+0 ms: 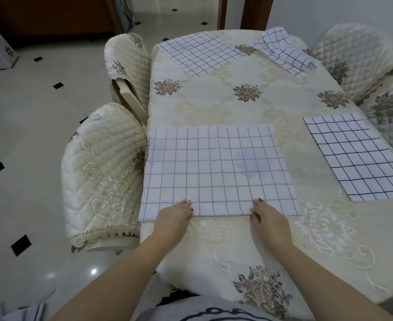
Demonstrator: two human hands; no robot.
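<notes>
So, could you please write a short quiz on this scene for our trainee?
1. True or false: the left hand and the right hand both touch the near edge of the nearest checked cloth.
2. What stands along the left side of the table? A quilted chairs, B a trolley, C boxes.
3. Fill in: the crumpled cloth lies at the table's far ___ corner.
Key: 1 true; 2 A; 3 right.

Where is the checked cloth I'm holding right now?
In the head view, the checked cloth lies near-left on the table, its near edge held by the left hand and right hand, a quilted chair on its left.
</notes>
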